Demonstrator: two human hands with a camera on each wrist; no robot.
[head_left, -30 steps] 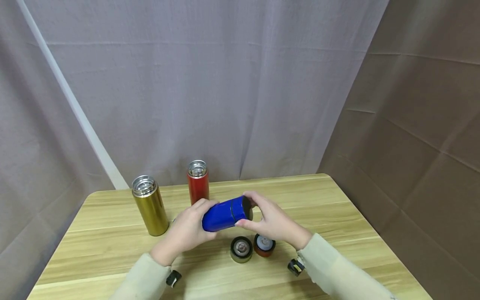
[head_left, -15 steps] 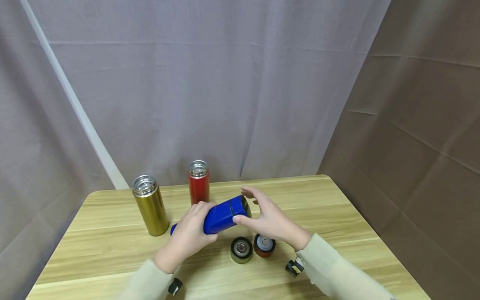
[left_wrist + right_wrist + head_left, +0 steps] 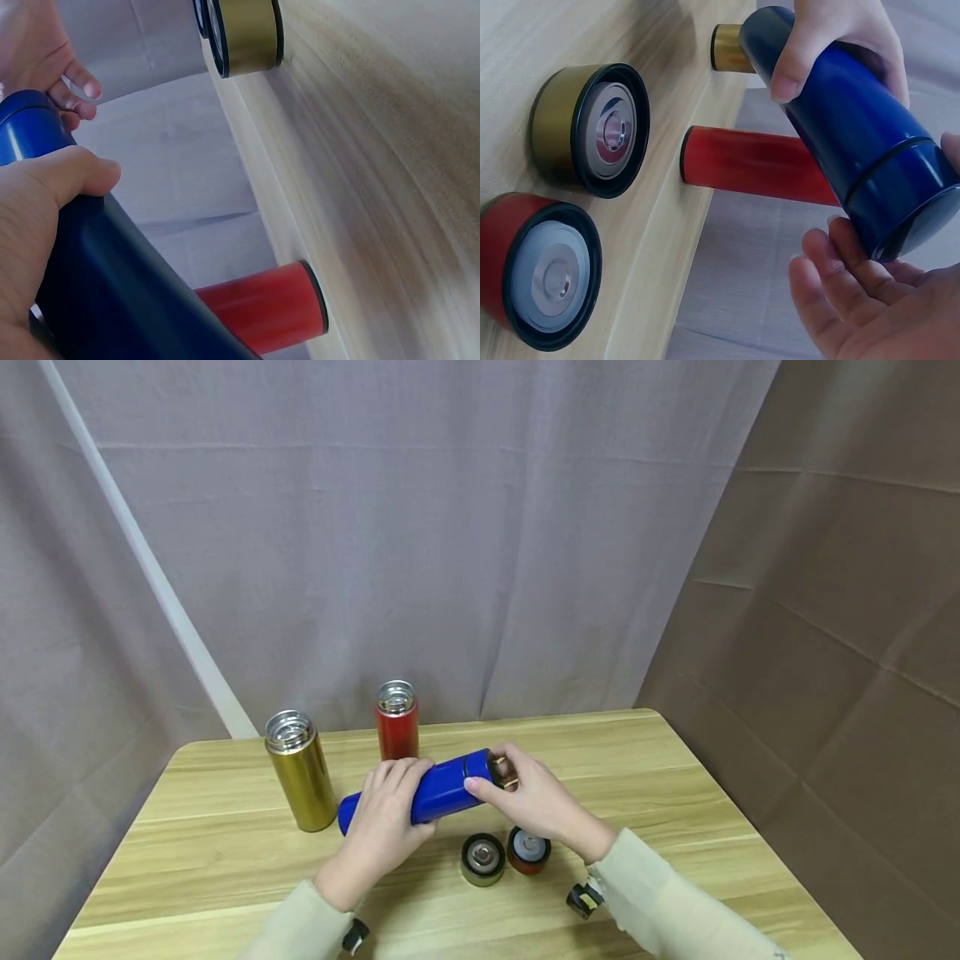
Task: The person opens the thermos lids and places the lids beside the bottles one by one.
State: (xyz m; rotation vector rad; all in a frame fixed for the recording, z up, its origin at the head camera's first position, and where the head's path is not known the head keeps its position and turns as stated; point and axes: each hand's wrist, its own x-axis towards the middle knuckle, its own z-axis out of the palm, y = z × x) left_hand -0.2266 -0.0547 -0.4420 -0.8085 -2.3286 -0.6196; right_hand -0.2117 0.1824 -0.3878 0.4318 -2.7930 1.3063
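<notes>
A blue vacuum flask [image 3: 447, 787] is held tilted above the table, its capped end up and to the right. My left hand [image 3: 384, 814] grips the flask's body, thumb on the near side. At the other end, my right hand [image 3: 536, 793] has its thumb and fingers around the flask's blue lid [image 3: 907, 199], which sits on the flask with a dark seam below it. In the right wrist view the fingertips touch the lid's side, while most of the thumb is cut off by the frame's edge.
An uncapped gold flask [image 3: 303, 781] stands at the left. Behind my left hand is an uncapped red flask [image 3: 397, 727]. A gold lid [image 3: 482, 860] and a red lid [image 3: 528, 850] lie upturned side by side on the wooden table [image 3: 675, 860], below the right hand.
My right hand's fingers lifted off the lid half a second ago and are back around it now. The flask has swung slightly flatter, with more of its base end showing left of my left hand.
</notes>
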